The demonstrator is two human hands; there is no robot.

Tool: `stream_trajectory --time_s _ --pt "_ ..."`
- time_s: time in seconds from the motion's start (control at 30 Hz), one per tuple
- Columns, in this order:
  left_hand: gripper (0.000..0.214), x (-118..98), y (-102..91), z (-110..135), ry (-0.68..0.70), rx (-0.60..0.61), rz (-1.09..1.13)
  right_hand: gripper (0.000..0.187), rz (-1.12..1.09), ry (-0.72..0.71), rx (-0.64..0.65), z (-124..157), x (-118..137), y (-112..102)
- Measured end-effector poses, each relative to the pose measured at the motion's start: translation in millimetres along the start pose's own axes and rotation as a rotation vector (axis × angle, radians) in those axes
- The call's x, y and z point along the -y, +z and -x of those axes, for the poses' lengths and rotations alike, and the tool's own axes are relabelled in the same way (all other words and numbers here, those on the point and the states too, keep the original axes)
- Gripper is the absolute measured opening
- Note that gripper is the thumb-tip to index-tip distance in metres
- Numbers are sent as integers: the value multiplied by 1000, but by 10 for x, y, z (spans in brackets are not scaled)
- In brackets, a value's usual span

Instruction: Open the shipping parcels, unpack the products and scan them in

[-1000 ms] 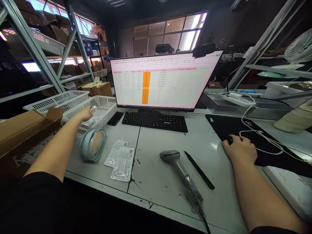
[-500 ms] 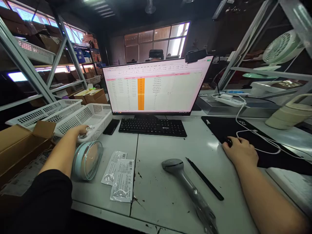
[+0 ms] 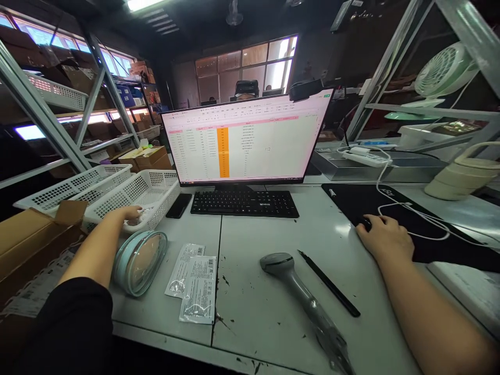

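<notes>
Inside the near white basket (image 3: 156, 179), my left hand (image 3: 127, 212) reaches down with its fingers curled against a small white packet (image 3: 145, 214) with dark print. The fingertips are partly hidden. Below that wrist stands a clear oval container with a light blue rim (image 3: 141, 263). Two white foil sachets (image 3: 198, 291) lie overlapping to its right, printed side up. On the black mouse pad (image 3: 427, 250), my right hand (image 3: 386, 237) rests closed over a dark computer mouse (image 3: 366, 224), which is mostly covered by the palm.
A monitor (image 3: 250, 146) showing a spreadsheet stands behind a black keyboard (image 3: 244, 203). Beside the keyboard lies a phone (image 3: 178, 205). A grey barcode scanner (image 3: 304, 302) and a black pen (image 3: 330, 284) lie in front. An open cardboard box (image 3: 31, 234) is at left; a white cable (image 3: 422, 221) crosses the pad.
My left hand has shifted slightly within the basket, its fingers over the packet. My right hand stays on the mouse. The whole view has tilted slightly.
</notes>
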State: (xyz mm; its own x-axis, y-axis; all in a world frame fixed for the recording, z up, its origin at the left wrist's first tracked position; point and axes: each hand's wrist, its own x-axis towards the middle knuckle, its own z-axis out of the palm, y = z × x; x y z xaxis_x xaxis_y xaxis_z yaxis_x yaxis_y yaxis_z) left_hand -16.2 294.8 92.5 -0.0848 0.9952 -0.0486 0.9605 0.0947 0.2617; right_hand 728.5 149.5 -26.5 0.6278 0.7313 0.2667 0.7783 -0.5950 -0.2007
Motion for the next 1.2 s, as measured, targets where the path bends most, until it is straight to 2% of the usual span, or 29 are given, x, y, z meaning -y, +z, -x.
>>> stream_trajectory --time_s 0.13,0.2,0.27,0.3,0.33,0.4,0.43,0.5,0.57,0.67,0.73,0.8,0.87,0.9,0.93,0.97,1.0,1.07,1.13,1.17,1.2 --pt "49 -179 -306 139 30 -2 7 60 2 -9 -31 34 10 8" --pt "58 -317 -409 441 138 -84 41 59 0 -15 -57 41 10 23" --pt "61 -478 -334 943 333 -225 118 59 -4 -17 -66 32 6 42" --pt "60 -558 -212 1242 451 -283 177 59 -6 -16 -64 24 1 53" --pt "59 -633 -38 1547 530 -272 227 58 -8 -18 -62 15 -6 66" --pt "63 -750 411 2096 612 -152 259 56 -16 -27 -68 6 -23 96" --pt "71 -786 651 2306 616 -71 229 55 -22 -33 -75 11 -31 114" --pt "90 -799 1082 2560 494 52 204 54 -44 -44 -94 48 -44 156" --pt "101 -744 1383 2614 309 91 230 55 -84 -58 -132 115 -56 194" --pt "110 -653 1553 2491 120 88 259 61 -206 -94 -227 208 -57 198" --pt "113 -662 1527 2394 122 84 240 62 -304 -121 -308 207 2 126" --pt "113 -725 1460 2329 179 85 231 63 -368 -89 -406 162 165 -52" --pt "111 -800 1411 2289 221 90 264 69 -389 -81 -472 163 447 -358" --pt "110 -831 1403 2273 227 93 296 71 -397 -143 -487 218 626 -548" --pt "108 -855 1408 2258 222 99 341 71 -410 -250 -441 324 823 -746" --pt "106 -872 1426 2242 208 102 399 63 -446 -387 -388 482 1031 -936" --pt "105 -885 1455 2229 188 98 476 55 -510 -509 -282 688 1243 -1100" --pt "102 -912 1533 2218 150 81 729 56 -681 -677 73 1203 1653 -1289" --pt "96 -960 1616 2247 147 57 1116 82 -914 -671 464 1758 2004 -1264" --pt "90 -995 1651 2281 159 47 1299 98 -983 -595 661 2017 2149 -1186" --pt "83 -1032 1678 2326 171 42 1442 104 -1031 -512 858 2254 2273 -1086"
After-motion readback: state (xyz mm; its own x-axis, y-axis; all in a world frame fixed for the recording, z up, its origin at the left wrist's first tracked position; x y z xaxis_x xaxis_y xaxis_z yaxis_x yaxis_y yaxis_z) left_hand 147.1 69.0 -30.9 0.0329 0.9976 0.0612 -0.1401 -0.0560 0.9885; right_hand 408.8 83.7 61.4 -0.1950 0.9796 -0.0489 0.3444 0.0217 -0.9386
